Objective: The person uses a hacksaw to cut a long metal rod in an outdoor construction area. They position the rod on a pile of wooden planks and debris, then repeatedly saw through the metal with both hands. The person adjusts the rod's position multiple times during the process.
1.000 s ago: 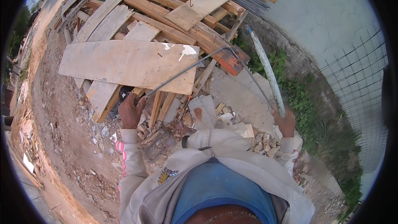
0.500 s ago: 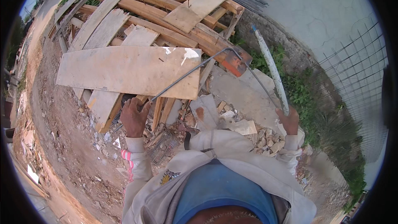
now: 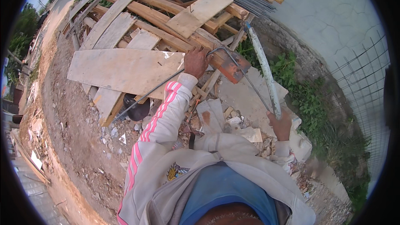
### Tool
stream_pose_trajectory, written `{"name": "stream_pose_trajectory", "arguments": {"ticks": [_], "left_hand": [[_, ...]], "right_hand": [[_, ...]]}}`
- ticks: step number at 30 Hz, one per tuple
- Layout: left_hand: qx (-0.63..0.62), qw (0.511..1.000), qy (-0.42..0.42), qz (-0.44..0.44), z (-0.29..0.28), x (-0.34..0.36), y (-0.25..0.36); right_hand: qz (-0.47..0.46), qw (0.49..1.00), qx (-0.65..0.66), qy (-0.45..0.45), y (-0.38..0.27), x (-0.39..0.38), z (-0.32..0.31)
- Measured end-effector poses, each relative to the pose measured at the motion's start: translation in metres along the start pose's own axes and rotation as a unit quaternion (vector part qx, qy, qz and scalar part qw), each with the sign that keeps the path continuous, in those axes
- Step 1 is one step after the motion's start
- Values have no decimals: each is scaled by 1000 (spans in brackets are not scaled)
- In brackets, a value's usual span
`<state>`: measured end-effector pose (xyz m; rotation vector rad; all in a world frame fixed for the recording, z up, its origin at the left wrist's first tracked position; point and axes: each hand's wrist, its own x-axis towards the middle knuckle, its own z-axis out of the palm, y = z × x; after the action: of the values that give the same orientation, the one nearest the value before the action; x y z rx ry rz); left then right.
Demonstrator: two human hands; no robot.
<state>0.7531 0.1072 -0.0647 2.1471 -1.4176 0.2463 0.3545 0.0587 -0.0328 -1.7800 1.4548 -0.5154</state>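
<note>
Rubble (image 3: 268, 145) | left hand (image 3: 196, 61) at bent rod (image 3: 160, 85) | right hand (image 3: 280, 125) (gripping pipe (image 3: 265, 68))

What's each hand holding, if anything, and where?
Right hand: white pipe, by its lower end. Left hand: at the dark rod, near its bend; grip unclear.

Grey rod (image 3: 162, 84), blue-tipped white pipe (image 3: 263, 66), pink-striped sleeve (image 3: 162, 121)

Left grip (image 3: 196, 61) moved up the bent rod (image 3: 163, 84), near its bend (contact hard to tell), black object (image 3: 137, 110) more exposed
</note>
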Motion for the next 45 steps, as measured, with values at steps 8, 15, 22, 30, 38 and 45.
{"name": "stream_pose_trajectory", "arguments": {"ticks": [8, 15, 22, 30, 38, 45], "left_hand": [[-32, 999, -11, 19, 14, 6, -2], [-8, 999, -34, 7, 23, 5, -8], [-30, 999, -29, 24, 19, 4, -5], [-33, 999, -21, 21, 18, 2, -7], [-39, 999, -19, 12, 19, 3, -7], [-40, 999, -11, 21, 22, 3, -6]], "right_hand": [[-52, 998, -15, -38, -3, 3, -56], [-123, 985, -112, -45, 66, 37, -132], [-229, 931, -282, -24, 129, 90, -153], [-334, 876, -343, -55, 116, 173, -163], [-412, 834, -359, -79, 103, 266, -159], [-417, 824, -369, -108, 92, 332, -147]]}}
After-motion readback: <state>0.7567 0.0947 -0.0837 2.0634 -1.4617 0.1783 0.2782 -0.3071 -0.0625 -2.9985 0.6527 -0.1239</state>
